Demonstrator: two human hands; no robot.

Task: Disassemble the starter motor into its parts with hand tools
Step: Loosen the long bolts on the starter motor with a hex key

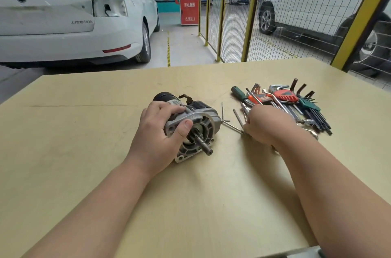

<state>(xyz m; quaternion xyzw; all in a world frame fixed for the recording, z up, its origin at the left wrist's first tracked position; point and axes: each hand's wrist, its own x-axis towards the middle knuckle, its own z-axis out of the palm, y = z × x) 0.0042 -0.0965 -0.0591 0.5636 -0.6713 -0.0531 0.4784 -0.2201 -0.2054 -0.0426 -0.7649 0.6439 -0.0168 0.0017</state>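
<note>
Starter motor (pixel 191 124) matt cast metal; table (pixel 84 131) smooth pale wood

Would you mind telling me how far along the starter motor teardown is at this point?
Nothing looks done: the starter motor is in one piece. In hand: the left hand grips it while the right hand picks among the hex keys. Left: all the disassembly.

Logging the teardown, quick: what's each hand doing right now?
Left hand: grips the starter motor.
Right hand: fingers curled over a thin metal rod; grip cannot be told.
</note>
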